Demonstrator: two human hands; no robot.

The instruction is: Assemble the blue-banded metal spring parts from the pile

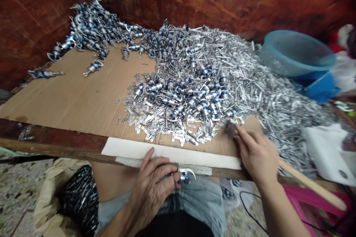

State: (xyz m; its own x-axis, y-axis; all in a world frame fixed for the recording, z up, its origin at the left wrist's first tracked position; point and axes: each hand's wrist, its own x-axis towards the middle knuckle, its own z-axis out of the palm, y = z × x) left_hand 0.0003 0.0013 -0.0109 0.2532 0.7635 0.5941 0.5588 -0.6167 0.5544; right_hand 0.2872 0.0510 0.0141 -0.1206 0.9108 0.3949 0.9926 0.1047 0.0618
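Observation:
Over the bench's front edge, my left hand (157, 181) is closed on a small metal hook assembly (183, 176) with a curved silver hook and a blue section. Part of that piece is hidden by the fingers. My right hand (256, 152) grips a hammer close to its dark metal head (231, 130). The hammer's pale wooden handle (314, 185) slants down to the right past the wrist. Beyond both hands, a heap of similar blue and silver hook assemblies (191, 98) sits on loose flat metal links (144, 118).
Brown cardboard (69, 96) covers the bench. A white strip (167, 153) runs along its front edge. More assemblies (94, 26) are piled at back left. Silver strips (244, 66) spread rightward toward a blue bowl (297, 53). At lower left stands a bag of dark pieces (80, 196).

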